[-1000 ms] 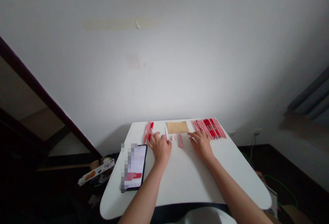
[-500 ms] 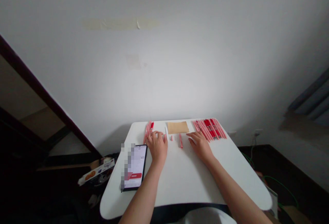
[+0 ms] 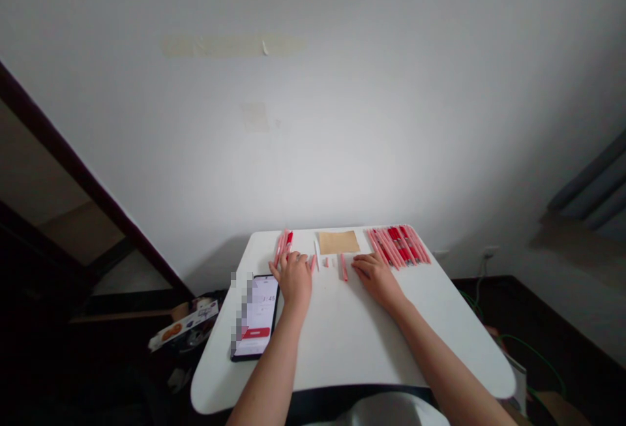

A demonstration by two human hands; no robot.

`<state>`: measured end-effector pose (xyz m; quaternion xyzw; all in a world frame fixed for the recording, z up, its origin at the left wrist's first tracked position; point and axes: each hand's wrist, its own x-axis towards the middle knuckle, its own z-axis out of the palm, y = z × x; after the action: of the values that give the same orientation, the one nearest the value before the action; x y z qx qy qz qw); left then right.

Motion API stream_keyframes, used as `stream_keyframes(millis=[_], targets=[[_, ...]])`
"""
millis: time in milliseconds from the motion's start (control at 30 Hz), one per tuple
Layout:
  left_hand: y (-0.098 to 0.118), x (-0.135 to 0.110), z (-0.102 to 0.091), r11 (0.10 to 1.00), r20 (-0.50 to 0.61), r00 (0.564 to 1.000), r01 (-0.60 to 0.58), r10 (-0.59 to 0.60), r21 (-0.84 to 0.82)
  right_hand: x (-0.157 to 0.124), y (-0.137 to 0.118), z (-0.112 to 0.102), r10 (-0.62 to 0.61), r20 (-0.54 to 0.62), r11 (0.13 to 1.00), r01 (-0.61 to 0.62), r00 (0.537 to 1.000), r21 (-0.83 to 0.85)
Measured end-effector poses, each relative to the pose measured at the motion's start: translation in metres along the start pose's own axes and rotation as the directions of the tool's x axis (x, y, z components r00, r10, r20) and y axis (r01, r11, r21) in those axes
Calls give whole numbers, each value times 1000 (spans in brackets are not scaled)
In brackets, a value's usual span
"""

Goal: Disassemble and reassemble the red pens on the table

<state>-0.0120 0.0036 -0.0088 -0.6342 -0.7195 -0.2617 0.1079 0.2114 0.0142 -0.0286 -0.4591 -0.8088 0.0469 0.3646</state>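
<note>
Both my hands rest on a white table (image 3: pixel 352 348). My left hand (image 3: pixel 294 279) lies flat with fingers stretched out, its fingertips touching a small group of red pens (image 3: pixel 282 244) at the far left. My right hand (image 3: pixel 374 276) also lies flat and open, just left of a large row of several red pens (image 3: pixel 400 243). Between the hands lie loose pen parts: a red barrel (image 3: pixel 343 267), a white refill (image 3: pixel 317 255) and small pink pieces (image 3: pixel 325 261). A brown paper card (image 3: pixel 338 242) sits behind them.
A phone (image 3: pixel 257 316) with a lit screen lies at the table's left edge, next to my left forearm. A white wall rises right behind the table. A printed box (image 3: pixel 183 327) lies on the dark floor to the left.
My left hand has slid left, from beside the white refill to the small pen group. My right hand has drifted slightly left, away from the large pen row.
</note>
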Motion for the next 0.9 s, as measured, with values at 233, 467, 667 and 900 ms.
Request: stream_keyframes(millis=[233, 467, 667, 900], targets=[[2, -1, -3, 1000, 14, 1000, 8, -8, -21, 0, -2, -1, 10, 5, 999, -10, 1000, -30], [3, -1, -4, 999, 14, 1000, 14, -14, -30, 0, 1, 0, 16, 19, 999, -15, 1000, -29], [3, -1, -3, 999, 7, 1000, 9, -8, -32, 9, 0, 0, 29, 19, 1000, -29, 999, -11], [3, -1, -1, 1000, 10, 1000, 12, -12, -21, 30, -22, -5, 6, 84, 995, 2, 996, -95]])
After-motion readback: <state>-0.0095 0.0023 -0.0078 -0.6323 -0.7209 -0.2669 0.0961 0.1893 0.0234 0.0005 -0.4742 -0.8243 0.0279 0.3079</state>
